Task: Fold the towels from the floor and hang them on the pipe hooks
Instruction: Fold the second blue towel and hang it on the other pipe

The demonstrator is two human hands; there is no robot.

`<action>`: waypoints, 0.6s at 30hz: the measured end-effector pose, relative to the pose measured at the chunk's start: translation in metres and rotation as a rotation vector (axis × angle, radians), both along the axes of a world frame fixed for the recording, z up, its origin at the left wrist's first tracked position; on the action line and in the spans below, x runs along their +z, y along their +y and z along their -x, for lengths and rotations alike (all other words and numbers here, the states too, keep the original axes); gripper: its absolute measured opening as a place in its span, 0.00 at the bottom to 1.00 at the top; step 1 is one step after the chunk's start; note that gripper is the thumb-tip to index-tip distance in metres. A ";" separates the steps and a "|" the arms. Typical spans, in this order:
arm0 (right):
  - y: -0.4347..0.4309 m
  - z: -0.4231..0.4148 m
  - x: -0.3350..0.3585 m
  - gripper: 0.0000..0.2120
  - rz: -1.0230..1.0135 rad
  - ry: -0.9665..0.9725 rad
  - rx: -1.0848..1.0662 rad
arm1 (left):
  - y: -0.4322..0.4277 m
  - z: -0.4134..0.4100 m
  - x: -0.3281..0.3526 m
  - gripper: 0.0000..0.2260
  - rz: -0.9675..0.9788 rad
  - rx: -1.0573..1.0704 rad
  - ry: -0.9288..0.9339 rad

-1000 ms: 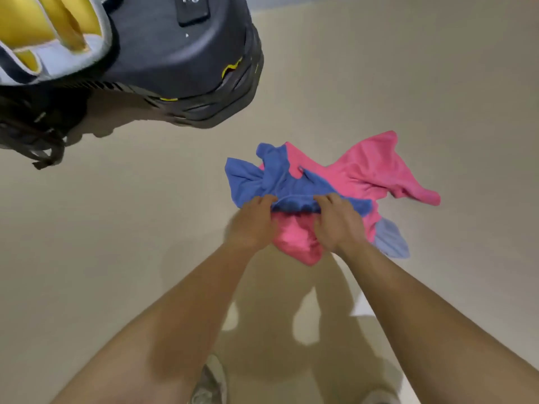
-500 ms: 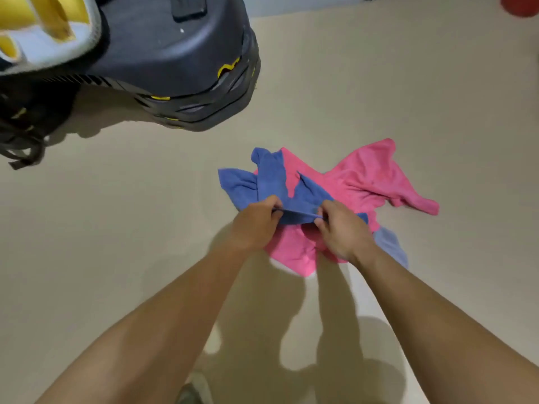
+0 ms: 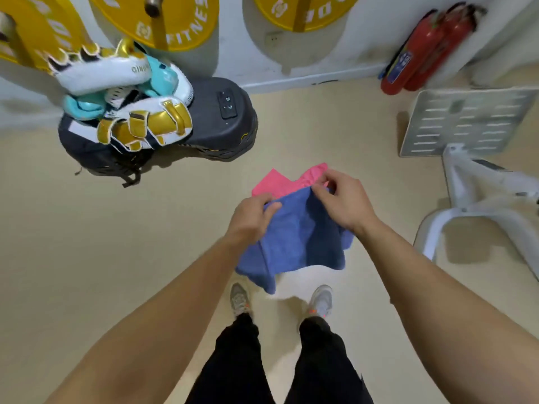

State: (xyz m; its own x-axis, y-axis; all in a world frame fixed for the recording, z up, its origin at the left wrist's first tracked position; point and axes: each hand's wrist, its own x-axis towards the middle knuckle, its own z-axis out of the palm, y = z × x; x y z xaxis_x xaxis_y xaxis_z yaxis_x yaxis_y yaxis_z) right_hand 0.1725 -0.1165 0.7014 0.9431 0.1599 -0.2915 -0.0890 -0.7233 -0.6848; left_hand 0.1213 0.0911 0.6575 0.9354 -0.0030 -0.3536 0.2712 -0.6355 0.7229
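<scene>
Left hand (image 3: 252, 217) and right hand (image 3: 342, 199) pinched the blue towel's (image 3: 297, 243) top edge; the pink towel (image 3: 280, 182), seemingly caught behind, could drop.

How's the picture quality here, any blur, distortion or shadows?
Head view: wide-angle bending stretches the yellow weight plates at the top; the left hand and right hand gripping the blue terry towel look slightly soft; diffuse shadow beneath the white bench frame.

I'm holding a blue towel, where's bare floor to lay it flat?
The widest bare floor for the blue towel is on your left, between your left shoe and the black machine piled with boxing pads. A narrower strip lies ahead, past the pink towel, between that machine and the white stand. The right side is crowded by the stand's legs.
</scene>
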 end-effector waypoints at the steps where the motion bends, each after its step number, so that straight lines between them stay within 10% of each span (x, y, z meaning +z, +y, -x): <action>1: 0.003 0.007 0.028 0.05 -0.015 -0.020 -0.003 | -0.001 0.007 0.030 0.15 0.032 0.010 -0.037; 7: 0.027 0.061 0.129 0.18 -0.073 -0.045 0.176 | -0.002 0.046 0.141 0.08 0.191 -0.032 -0.173; 18: 0.037 0.074 0.197 0.07 0.063 -0.269 0.277 | 0.027 0.084 0.181 0.08 0.186 0.047 -0.274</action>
